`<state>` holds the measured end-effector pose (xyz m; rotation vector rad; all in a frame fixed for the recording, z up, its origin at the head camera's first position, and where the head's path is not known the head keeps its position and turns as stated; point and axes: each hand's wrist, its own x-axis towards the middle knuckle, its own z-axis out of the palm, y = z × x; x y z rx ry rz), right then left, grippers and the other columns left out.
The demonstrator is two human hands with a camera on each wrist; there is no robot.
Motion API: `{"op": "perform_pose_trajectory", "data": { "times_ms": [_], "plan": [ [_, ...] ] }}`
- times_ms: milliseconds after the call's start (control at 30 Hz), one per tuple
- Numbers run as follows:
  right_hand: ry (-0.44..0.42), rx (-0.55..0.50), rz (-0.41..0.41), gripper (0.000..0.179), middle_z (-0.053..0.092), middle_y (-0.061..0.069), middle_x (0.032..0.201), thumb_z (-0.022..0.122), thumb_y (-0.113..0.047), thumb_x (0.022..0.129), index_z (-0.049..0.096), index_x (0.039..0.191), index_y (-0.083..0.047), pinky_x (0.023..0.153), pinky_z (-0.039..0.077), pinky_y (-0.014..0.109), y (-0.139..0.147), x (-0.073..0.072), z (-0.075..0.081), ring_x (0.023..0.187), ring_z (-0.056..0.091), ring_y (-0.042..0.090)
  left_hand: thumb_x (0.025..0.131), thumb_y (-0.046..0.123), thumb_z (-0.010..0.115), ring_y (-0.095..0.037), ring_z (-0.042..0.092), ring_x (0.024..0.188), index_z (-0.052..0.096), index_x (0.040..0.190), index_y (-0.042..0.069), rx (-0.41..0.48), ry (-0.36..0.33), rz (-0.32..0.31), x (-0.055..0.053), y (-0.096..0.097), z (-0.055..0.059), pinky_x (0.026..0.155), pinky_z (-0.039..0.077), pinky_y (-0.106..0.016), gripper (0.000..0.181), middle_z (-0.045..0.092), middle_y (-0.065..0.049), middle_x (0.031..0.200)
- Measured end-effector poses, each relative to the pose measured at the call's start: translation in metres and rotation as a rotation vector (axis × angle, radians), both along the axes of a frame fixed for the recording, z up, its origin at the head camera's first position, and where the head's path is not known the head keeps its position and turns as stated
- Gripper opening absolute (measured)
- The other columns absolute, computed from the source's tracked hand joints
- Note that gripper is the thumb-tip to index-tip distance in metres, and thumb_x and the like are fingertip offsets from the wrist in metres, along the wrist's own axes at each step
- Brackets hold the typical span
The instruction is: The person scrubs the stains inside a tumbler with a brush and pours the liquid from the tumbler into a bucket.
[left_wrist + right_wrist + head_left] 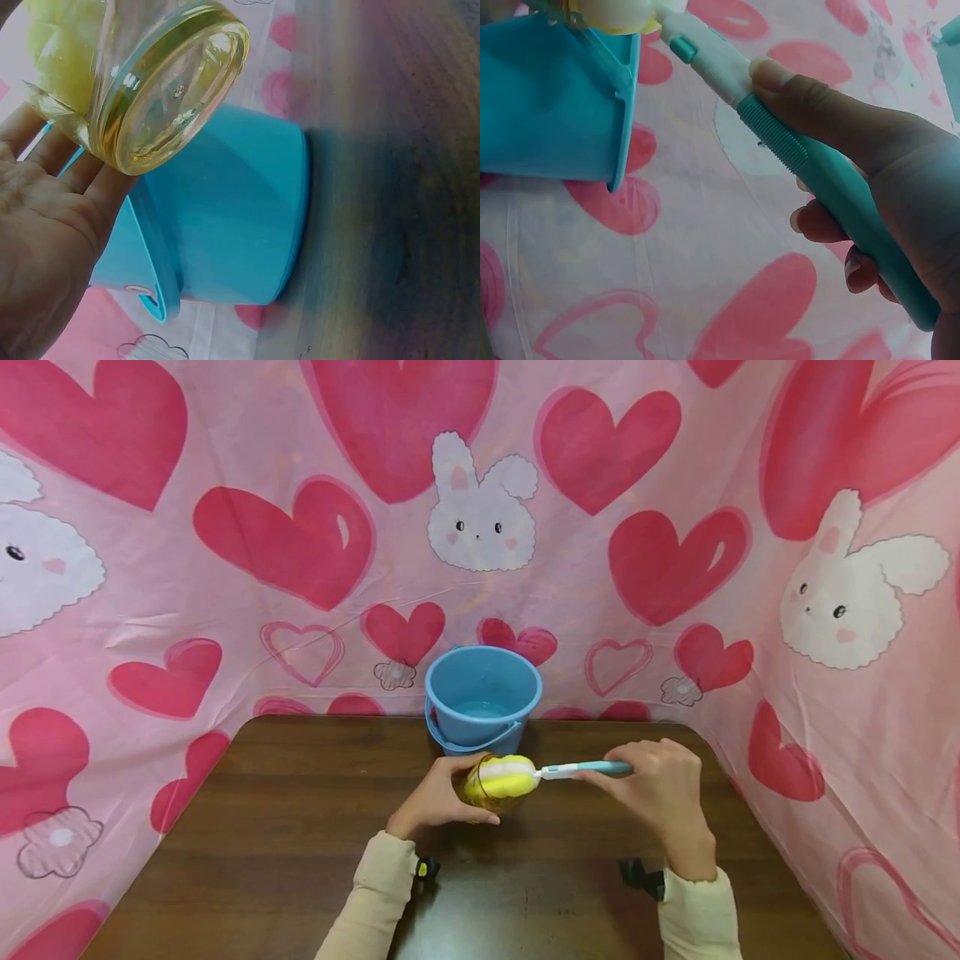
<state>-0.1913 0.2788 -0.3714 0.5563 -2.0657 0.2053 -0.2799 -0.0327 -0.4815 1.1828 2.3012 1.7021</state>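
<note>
My left hand grips an amber glass, tilted on its side with its mouth to the right and its thick base showing in the left wrist view. Fingers lie behind the glass and the thumb in front. My right hand holds the teal and white handle of a cleaning brush, thumb along its top and fingers wrapped beneath. The brush's yellow and white sponge head sits partly inside the glass's mouth. Both are held above the table, in front of the blue bucket.
The bucket, its handle hanging at the front, stands at the far edge of the brown wooden table, with some water inside. A pink cloth with hearts and rabbits hangs behind and along both sides.
</note>
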Motion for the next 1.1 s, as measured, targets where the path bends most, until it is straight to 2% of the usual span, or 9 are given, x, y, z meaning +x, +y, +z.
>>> {"op": "perform_pose_trajectory", "data": {
  "times_ms": [100,233,367,433,600,800,1033,1100],
  "plan": [
    [0.010,-0.023,0.013,0.076,0.067,0.004,0.058,0.056,-0.080,0.084,0.077,0.069,-0.008,0.044,0.035,0.031,0.005,0.000,0.001,0.045,0.045,0.016,0.068,0.022,0.097,-0.017,0.061,0.117,0.061,0.139,0.022,0.026,0.004,-0.021,-0.001,-0.001,0.000,0.106,0.050,-0.037,0.080,0.068,0.005,0.130],
    [0.066,-0.042,0.044,0.071,0.067,0.005,0.058,0.063,-0.076,0.084,0.077,0.070,-0.008,0.042,0.034,0.030,0.009,-0.001,0.001,0.044,0.043,0.015,0.067,0.016,0.097,-0.018,0.062,0.118,0.060,0.141,0.017,0.053,0.003,-0.026,-0.002,-0.002,0.000,0.106,0.050,-0.036,0.083,0.067,0.000,0.132],
    [0.115,-0.038,0.069,0.069,0.067,0.004,0.057,0.063,-0.074,0.085,0.077,0.068,-0.009,0.042,0.033,0.030,0.005,-0.003,0.002,0.043,0.045,0.014,0.067,0.013,0.096,-0.021,0.063,0.117,0.060,0.140,0.012,0.070,-0.015,-0.023,-0.002,-0.003,0.002,0.104,0.052,-0.037,0.082,0.068,-0.003,0.131],
    [0.124,-0.021,0.079,0.068,0.067,0.003,0.057,0.063,-0.074,0.086,0.077,0.068,-0.009,0.042,0.033,0.030,0.000,-0.004,0.001,0.043,0.047,0.014,0.068,0.015,0.096,-0.020,0.062,0.117,0.061,0.140,0.014,0.059,-0.023,-0.009,0.000,-0.003,0.004,0.103,0.052,-0.036,0.079,0.068,-0.001,0.131],
    [0.097,0.012,0.099,0.067,0.066,0.003,0.057,0.064,-0.072,0.086,0.076,0.068,-0.009,0.043,0.035,0.030,-0.011,-0.006,-0.004,0.043,0.049,0.015,0.070,0.022,0.095,-0.017,0.059,0.119,0.063,0.138,0.022,0.045,-0.041,0.018,0.003,-0.005,0.007,0.104,0.051,-0.037,0.075,0.067,0.007,0.131],
    [0.056,0.057,0.103,0.070,0.067,0.002,0.057,0.059,-0.073,0.088,0.076,0.068,-0.008,0.045,0.036,0.028,-0.019,-0.009,-0.010,0.044,0.051,0.015,0.069,0.022,0.095,-0.017,0.059,0.121,0.063,0.138,0.023,0.049,-0.048,0.018,0.003,-0.005,0.006,0.105,0.050,-0.039,0.076,0.067,0.009,0.131],
    [0.045,0.044,0.095,0.071,0.068,0.002,0.058,0.060,-0.076,0.086,0.077,0.068,-0.009,0.045,0.037,0.029,-0.007,-0.005,-0.003,0.044,0.050,0.014,0.067,0.012,0.096,-0.018,0.058,0.121,0.062,0.140,0.017,0.036,-0.075,-0.012,0.004,0.002,0.006,0.106,0.049,-0.037,0.080,0.066,0.005,0.133],
    [0.070,0.029,0.095,0.070,0.067,0.003,0.058,0.061,-0.075,0.085,0.077,0.068,-0.009,0.045,0.037,0.030,-0.002,-0.003,0.001,0.044,0.051,0.014,0.068,0.011,0.095,-0.018,0.058,0.120,0.061,0.140,0.014,0.023,-0.080,-0.020,0.008,0.002,0.012,0.105,0.049,-0.036,0.080,0.066,0.003,0.133]
  ]
}}
